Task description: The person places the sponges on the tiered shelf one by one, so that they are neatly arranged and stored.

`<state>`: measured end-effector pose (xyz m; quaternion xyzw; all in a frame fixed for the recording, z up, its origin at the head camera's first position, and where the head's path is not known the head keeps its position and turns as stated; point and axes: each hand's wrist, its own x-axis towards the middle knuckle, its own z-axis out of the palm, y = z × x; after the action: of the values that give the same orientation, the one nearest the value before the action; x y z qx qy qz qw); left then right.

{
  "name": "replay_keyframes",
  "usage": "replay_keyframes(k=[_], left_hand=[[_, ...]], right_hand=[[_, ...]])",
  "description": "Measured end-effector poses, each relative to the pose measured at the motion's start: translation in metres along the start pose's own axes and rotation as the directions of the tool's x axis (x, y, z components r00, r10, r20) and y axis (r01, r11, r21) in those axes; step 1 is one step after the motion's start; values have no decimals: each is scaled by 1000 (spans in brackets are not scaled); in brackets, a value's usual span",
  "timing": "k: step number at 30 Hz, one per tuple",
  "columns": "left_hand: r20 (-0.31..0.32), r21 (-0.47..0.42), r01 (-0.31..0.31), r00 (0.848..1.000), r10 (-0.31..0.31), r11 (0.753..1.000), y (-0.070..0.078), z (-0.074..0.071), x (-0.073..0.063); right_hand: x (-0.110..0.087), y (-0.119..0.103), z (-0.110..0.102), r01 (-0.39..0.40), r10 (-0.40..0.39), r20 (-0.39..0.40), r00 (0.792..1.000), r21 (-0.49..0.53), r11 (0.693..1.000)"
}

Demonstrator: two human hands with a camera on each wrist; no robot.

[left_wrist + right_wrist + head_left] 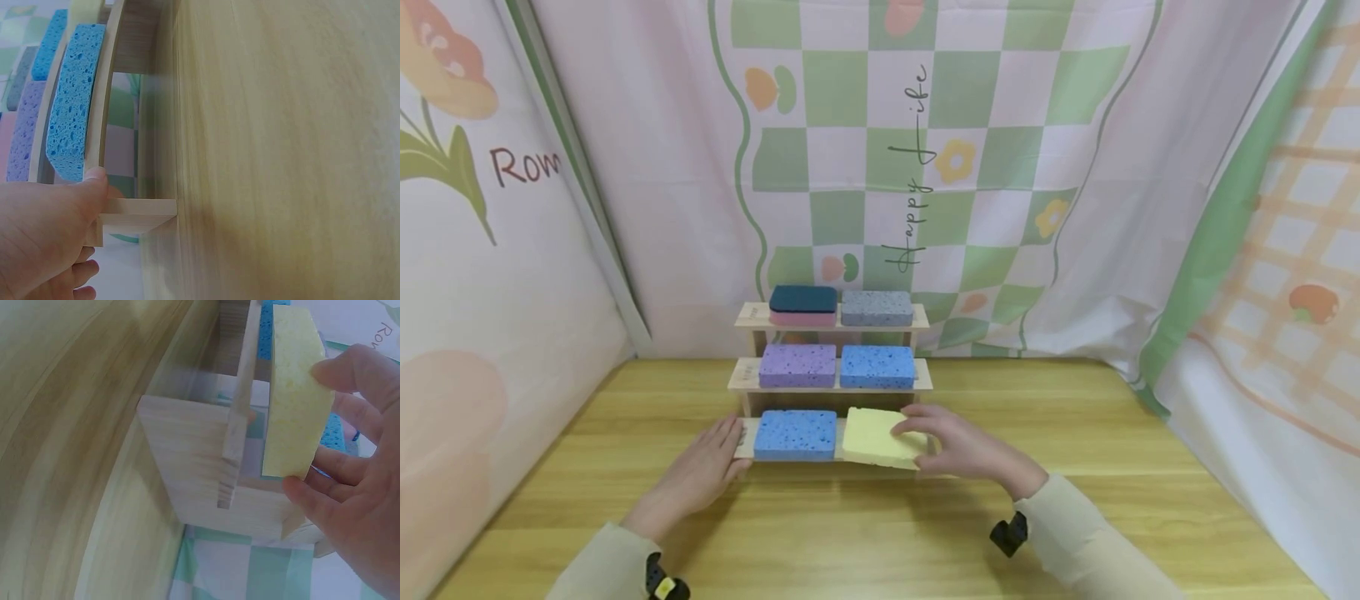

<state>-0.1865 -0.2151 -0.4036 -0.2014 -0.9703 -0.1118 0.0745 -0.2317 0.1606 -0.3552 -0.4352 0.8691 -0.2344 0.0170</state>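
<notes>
A three-tier wooden rack (745, 388) carries sponges in pairs. My left hand (703, 462) grips the left end of its lowest shelf, the thumb (94, 176) against the front edge. Beside that hand sits a speckled blue sponge (795, 435). At the right end of the same shelf, my right hand (962, 446) holds a pale yellow sponge (876, 437) by its right side, between thumb and fingers. In the right wrist view the yellow sponge (297, 394) is slightly tilted above the shelf board (240, 400); whether it touches the board I cannot tell.
On the middle tier are a purple sponge (797, 367) and another blue sponge (877, 367). The top tier bears a pink sponge with a dark teal top (802, 305) and a grey sponge (877, 308). Behind the wooden table (820, 533) hangs a patterned curtain (902, 167).
</notes>
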Motion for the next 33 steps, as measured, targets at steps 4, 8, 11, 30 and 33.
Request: replay_keyframes(k=[4, 8, 11, 30, 33], left_hand=[[0, -1, 5, 1000, -5, 1000, -1, 0, 0], [1, 7, 7, 1000, -7, 1000, -1, 2, 0], [4, 11, 6, 1000, -6, 1000, -2, 3, 1], [-3, 4, 4, 1000, -4, 1000, -1, 2, -1], [-7, -1, 2, 1000, -2, 1000, -1, 1, -1]], right_hand=[[3, 1, 1, -4, 4, 11, 1000, -24, 1000], [5, 1, 2, -5, 6, 30, 1000, -27, 1000], [6, 2, 4, 4, -2, 40, 999, -32, 999], [13, 5, 8, 8, -8, -10, 1000, -71, 997], [14, 5, 9, 10, -11, -15, 1000, -71, 997]])
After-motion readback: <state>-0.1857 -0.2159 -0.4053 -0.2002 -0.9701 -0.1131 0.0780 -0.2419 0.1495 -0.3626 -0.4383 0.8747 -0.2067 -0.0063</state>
